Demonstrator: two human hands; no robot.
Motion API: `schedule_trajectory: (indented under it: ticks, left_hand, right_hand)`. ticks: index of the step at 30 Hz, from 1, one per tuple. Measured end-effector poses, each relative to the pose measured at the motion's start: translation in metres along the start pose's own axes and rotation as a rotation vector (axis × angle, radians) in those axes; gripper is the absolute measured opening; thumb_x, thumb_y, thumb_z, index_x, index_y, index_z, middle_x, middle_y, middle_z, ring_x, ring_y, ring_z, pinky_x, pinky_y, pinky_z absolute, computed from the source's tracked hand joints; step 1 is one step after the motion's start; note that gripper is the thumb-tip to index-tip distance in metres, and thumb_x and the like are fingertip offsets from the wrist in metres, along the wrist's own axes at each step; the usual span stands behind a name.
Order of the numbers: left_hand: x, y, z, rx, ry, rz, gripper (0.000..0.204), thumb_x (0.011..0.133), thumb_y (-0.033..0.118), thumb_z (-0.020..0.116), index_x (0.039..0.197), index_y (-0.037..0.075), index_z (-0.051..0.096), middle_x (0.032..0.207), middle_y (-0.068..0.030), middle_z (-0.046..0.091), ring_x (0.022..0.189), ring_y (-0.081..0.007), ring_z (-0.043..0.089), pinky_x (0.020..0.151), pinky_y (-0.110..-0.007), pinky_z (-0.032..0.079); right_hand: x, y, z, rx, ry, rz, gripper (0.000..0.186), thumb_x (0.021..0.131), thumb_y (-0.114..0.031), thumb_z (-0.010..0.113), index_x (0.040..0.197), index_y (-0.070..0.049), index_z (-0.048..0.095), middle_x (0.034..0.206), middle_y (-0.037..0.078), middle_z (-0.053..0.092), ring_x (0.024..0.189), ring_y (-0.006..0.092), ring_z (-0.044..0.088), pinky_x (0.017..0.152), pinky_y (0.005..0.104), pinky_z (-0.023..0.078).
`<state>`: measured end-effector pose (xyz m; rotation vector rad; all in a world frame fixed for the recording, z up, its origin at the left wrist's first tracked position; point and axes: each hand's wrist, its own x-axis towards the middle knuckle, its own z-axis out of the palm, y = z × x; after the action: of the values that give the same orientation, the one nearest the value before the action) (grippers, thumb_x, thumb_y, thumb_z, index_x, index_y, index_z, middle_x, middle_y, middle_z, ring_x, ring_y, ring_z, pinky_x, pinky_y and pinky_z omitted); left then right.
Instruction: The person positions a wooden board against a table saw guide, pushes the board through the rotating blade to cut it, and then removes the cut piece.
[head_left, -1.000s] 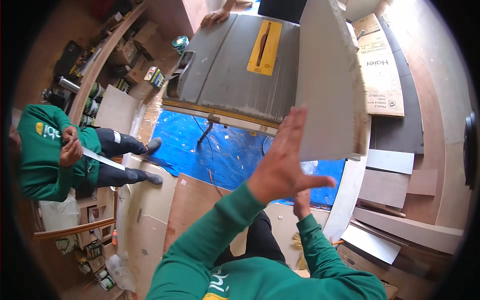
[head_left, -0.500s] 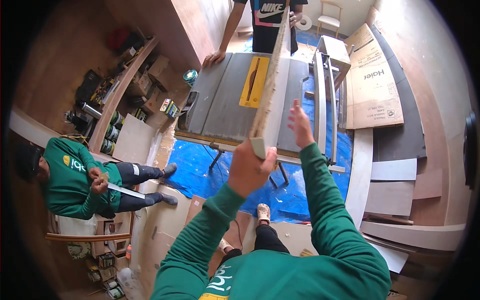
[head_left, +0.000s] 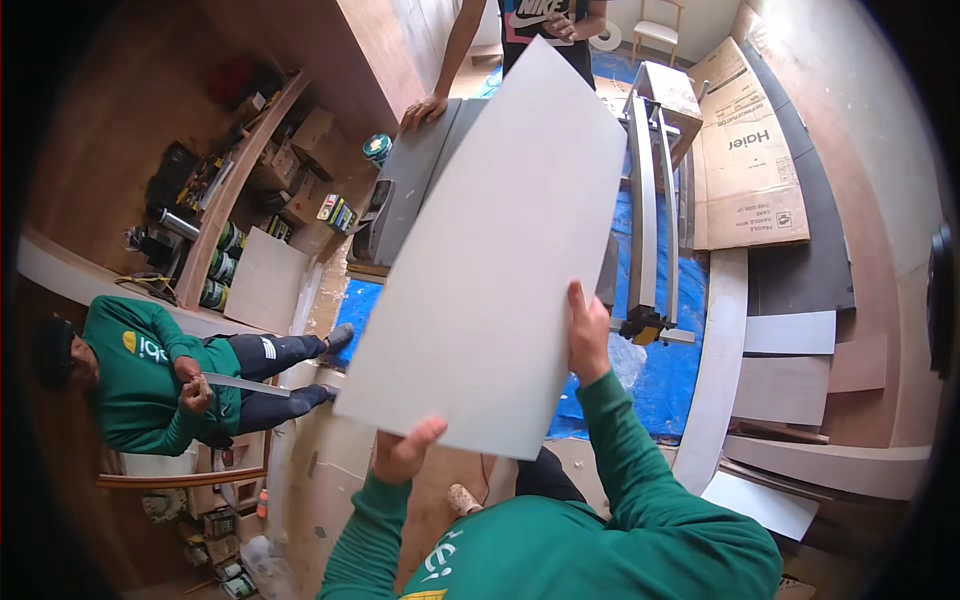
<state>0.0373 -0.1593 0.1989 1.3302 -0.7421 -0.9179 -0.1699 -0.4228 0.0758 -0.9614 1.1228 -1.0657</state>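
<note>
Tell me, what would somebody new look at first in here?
Probably the big white board, tilted in the middle, with the left hand at its lower edge and the right hand at its right edge. Next, perhaps, the bright blue sheet on the floor beyond it. Then maybe the co-worker in green at the far left, holding a long pale strip.

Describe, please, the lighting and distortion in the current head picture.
Head view: black vignetting darkens the corners; head view: the white strip beside the blue tarp looks bowed, likely by the fisheye lens; head view: the white panel is fairly evenly lit, without strong glare.
</note>
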Motion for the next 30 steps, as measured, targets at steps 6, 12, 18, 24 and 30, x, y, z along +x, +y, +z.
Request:
schedule_trajectory:
  ticks: [6,12,18,24,30]
  left_hand:
    - [-0.086,-0.066,-0.037,-0.319,0.003,-0.196,0.035,0.087,0.004,0.079,0.120,-0.003,0.070,0.112,-0.0100,0.072,0.103,-0.0229,0.069,0.095,-0.038,0.056]
    - [-0.128,-0.147,-0.052,-0.168,-0.138,-0.116,0.032,0.093,0.008,0.079,0.121,-0.002,0.070,0.112,-0.0095,0.073,0.103,-0.0209,0.069,0.095,-0.037,0.056]
    - [-0.169,-0.187,-0.039,-0.233,-0.258,-0.179,0.023,0.100,0.010,0.076,0.117,-0.004,0.071,0.112,-0.0107,0.073,0.100,-0.0225,0.071,0.092,-0.040,0.059]
    - [-0.173,-0.191,-0.035,-0.253,-0.259,-0.272,0.025,0.101,0.014,0.075,0.119,-0.002,0.070,0.109,-0.0080,0.072,0.099,-0.0215,0.069,0.091,-0.038,0.057]
    - [-0.169,-0.211,-0.016,-0.274,-0.276,-0.322,0.025,0.101,0.017,0.075,0.118,-0.001,0.071,0.108,-0.0067,0.071,0.101,-0.0206,0.068,0.092,-0.037,0.056]
  right_hand:
    - [-0.092,0.004,-0.015,-0.226,0.100,-0.067,0.065,0.102,-0.057,0.072,0.120,0.005,0.067,0.110,0.012,0.075,0.096,0.0176,0.068,0.087,0.0344,0.055]
    - [-0.112,0.030,-0.047,-0.450,0.073,-0.136,0.065,0.102,-0.057,0.072,0.122,0.005,0.068,0.109,0.010,0.076,0.094,0.0164,0.069,0.086,0.0333,0.056]
    - [-0.139,0.037,-0.076,-0.584,0.078,-0.091,0.064,0.102,-0.057,0.073,0.119,0.005,0.069,0.104,0.008,0.075,0.089,0.0135,0.067,0.081,0.0313,0.055]
    - [-0.143,0.052,-0.091,-0.664,0.147,-0.086,0.068,0.101,-0.057,0.073,0.122,0.007,0.070,0.105,0.012,0.077,0.088,0.0172,0.069,0.079,0.0337,0.056]
    - [-0.132,0.036,-0.099,-0.856,0.119,-0.078,0.078,0.100,-0.064,0.070,0.126,0.009,0.065,0.105,0.013,0.075,0.089,0.0187,0.069,0.081,0.0340,0.058]
